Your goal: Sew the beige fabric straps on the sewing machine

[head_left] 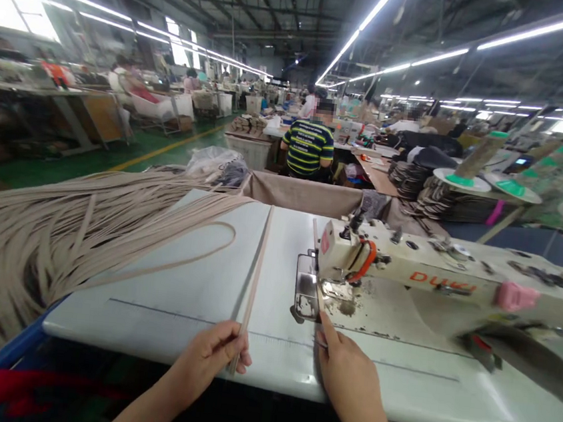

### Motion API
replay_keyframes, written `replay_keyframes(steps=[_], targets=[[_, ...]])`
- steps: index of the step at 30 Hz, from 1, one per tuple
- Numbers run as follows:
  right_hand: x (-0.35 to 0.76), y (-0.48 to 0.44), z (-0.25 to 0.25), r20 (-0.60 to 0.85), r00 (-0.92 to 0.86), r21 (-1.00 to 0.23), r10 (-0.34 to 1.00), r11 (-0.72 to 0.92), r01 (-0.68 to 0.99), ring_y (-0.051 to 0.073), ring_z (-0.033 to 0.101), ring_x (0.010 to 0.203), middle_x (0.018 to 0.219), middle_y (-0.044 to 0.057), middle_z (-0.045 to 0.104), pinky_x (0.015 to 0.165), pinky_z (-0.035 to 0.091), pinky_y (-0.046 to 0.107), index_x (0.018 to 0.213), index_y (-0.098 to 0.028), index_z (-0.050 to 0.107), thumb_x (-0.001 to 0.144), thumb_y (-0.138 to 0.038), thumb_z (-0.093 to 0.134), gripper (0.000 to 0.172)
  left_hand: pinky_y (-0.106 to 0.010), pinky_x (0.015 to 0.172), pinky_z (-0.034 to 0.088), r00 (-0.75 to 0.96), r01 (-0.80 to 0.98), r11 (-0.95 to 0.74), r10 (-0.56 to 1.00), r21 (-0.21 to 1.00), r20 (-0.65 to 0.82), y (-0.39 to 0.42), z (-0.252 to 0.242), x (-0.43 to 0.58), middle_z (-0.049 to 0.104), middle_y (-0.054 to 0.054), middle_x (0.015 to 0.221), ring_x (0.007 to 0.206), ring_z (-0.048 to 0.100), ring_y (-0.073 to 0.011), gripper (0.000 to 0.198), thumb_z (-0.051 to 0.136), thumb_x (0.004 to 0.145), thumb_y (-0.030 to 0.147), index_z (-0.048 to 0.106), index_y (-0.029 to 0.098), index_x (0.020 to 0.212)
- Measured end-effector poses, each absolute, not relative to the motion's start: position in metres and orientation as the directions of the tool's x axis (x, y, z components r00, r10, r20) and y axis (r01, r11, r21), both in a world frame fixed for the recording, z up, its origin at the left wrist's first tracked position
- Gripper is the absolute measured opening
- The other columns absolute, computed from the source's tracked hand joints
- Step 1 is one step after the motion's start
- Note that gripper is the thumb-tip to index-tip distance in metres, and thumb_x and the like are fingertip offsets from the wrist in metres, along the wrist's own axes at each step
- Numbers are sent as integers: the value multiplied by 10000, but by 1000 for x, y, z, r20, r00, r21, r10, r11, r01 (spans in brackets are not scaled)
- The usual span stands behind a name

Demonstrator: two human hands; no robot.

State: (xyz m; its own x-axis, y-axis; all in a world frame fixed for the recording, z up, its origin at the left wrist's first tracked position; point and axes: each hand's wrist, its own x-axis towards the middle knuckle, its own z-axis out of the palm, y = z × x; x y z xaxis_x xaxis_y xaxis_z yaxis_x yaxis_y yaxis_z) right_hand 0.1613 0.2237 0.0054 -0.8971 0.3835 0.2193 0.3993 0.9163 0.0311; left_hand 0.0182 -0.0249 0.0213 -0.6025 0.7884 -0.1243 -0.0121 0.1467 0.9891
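My left hand point(214, 351) pinches a narrow beige fabric strip point(258, 269) near the front edge of the white sewing table point(148, 331). The strip runs away from me to the far side of the tabletop. My right hand point(348, 372) is at the sewing machine point(406, 271), left of its presser foot area. Its forefinger and thumb close on the near end of another beige strip point(321, 301), which passes over the metal plate beside the needle. A small greyish bit shows under the right forefinger, too small to identify. The remaining right fingers are hidden.
A large heap of beige strips point(48, 227) spills over the table's left side, with one loop point(207, 250) lying on the tabletop. Behind the table stands a cloth-lined bin point(303, 193). A person in a striped shirt point(308, 148) sits beyond it. Thread cones point(483, 158) stand at right.
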Motion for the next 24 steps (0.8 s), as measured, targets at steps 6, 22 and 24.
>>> replay_keyframes(steps=[6, 22, 24], targets=[[160, 230, 1, 213, -902, 31, 375, 920, 390, 239, 753, 828, 923, 55, 787, 695, 584, 322, 1477, -174, 533, 1004, -191, 514, 474, -255, 698, 482, -534, 26, 119, 841, 992, -87, -33, 20, 21, 666, -58, 818, 768, 615, -163, 397, 642, 926, 537, 696, 152, 847], [154, 229, 10, 318, -875, -76, 366, 929, 361, 284, 715, 867, 1071, 139, 709, 738, 581, 404, 1306, -195, 659, 956, -257, 440, 417, -199, 623, 425, -474, -179, 121, 859, 976, -193, -37, 18, 40, 592, -1, 774, 677, 538, -108, 536, 857, 734, 423, 715, 175, 1188], [150, 225, 13, 320, -870, -234, 376, 921, 313, 302, 702, 947, 1165, 146, 688, 809, 576, 428, 1191, -223, 718, 944, -317, 474, 359, -203, 598, 426, -446, -147, 113, 879, 983, -168, -34, 17, 42, 611, -16, 768, 663, 547, -115, 504, 854, 729, 466, 748, 169, 1122]])
